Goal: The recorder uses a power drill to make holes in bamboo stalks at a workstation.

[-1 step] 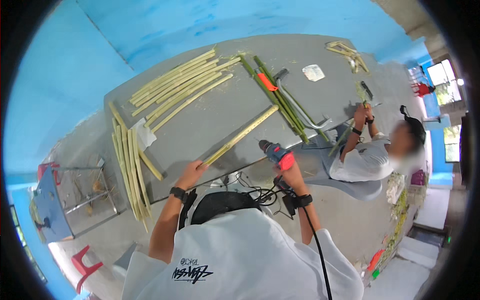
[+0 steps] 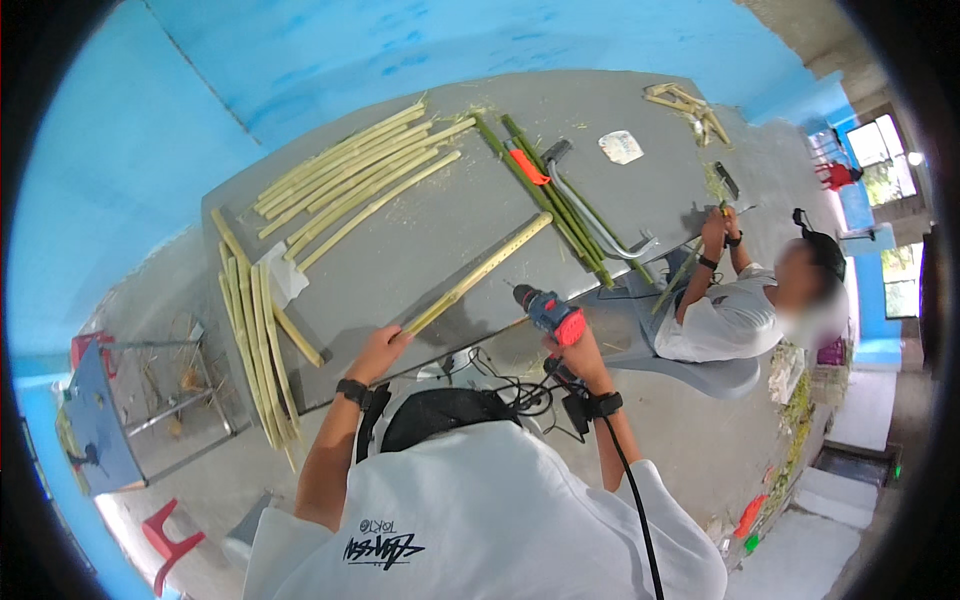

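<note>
My left hand is closed around the near end of a peeled bamboo stick. The stick slants away to the right across the grey table, with a row of small dark dots along its far half. In my right hand is a blue and red power drill, gripped by its handle. The drill's bit points up and left, just right of the stick and apart from it. My right fingers are partly hidden behind the drill.
Peeled sticks lie in a row at the far left, and more at the table's left end. Green stalks and a hacksaw lie right of centre. A co-worker sits at the right. Dark cables tangle near me.
The whole view has shifted slightly. My hands, the bamboo stick and the drill keep nearly the same places relative to each other.
</note>
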The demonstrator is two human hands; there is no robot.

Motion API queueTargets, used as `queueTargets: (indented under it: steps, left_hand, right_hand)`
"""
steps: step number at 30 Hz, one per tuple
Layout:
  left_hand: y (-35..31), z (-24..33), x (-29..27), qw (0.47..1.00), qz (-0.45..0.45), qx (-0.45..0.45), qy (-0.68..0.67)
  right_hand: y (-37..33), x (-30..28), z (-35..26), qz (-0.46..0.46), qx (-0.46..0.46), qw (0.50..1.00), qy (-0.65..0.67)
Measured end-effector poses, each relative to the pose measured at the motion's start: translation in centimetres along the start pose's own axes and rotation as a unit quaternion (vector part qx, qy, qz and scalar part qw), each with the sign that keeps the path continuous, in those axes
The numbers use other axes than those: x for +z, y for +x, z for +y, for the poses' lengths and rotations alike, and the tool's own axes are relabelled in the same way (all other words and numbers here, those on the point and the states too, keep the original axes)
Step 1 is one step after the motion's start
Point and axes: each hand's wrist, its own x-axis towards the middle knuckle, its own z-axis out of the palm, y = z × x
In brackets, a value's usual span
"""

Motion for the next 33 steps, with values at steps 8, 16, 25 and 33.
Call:
queueTargets:
  steps: [8, 16, 25, 33]
  left_hand:
    - [1.9, -3.9, -0.1, 0.998, -0.046, 0.003, -0.038]
    - [2.5, -3.6, -0.6, 0.994, -0.094, -0.028, -0.045]
    - [1.8, -2.3, -1.1, 0.996, -0.072, 0.007, -0.044]
    - [2.1, -3.4, -0.4, 0.997, -0.065, 0.022, -0.040]
  right_hand:
    - [-1.0, 1.4, -1.4, -0.004, 0.025, 0.997, -0.073]
    - [0.3, 3.2, -1.6, -0.016, 0.030, 0.999, -0.014]
    - [1.9, 4.0, -3.3, -0.052, 0.056, 0.997, -0.025]
    - [2.5, 4.6, -3.7, -0.066, 0.063, 0.995, -0.034]
